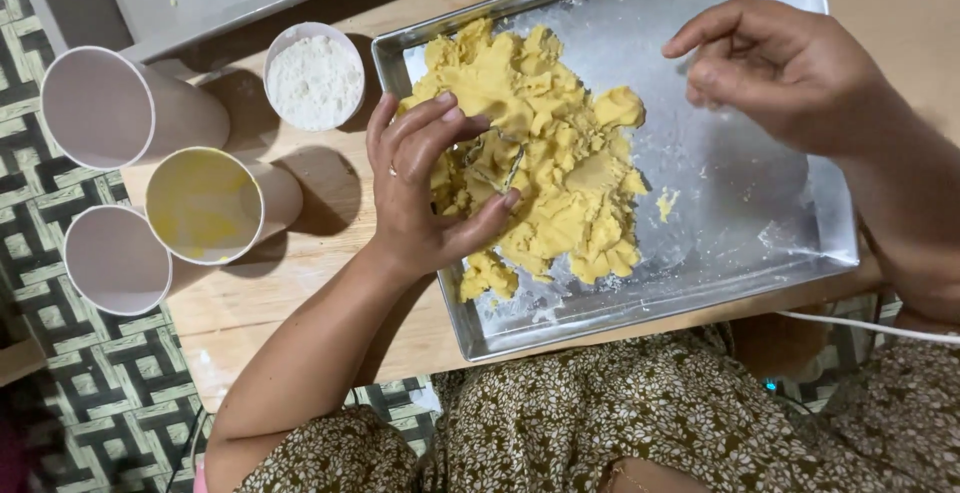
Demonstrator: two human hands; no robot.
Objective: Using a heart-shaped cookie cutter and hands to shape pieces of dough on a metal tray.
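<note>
A heap of yellow dough (560,123) lies in the left half of a metal baking tray (740,223). My left hand (420,183) rests on the dough's left side, with fingers and thumb curled around a small metal cutter (497,158) that is pressed into the dough. My right hand (780,63) hovers above the tray's right half, fingers loosely curled and apart, with nothing in it. A small crumb of dough (667,203) sits on the floured tray bottom.
The tray stands on a low wooden board (300,283). Left of it are a small white cup of flour (315,78), a cup with yellow residue (205,203) and two empty white cups (95,108) (115,258). A woven mat (110,393) covers the floor.
</note>
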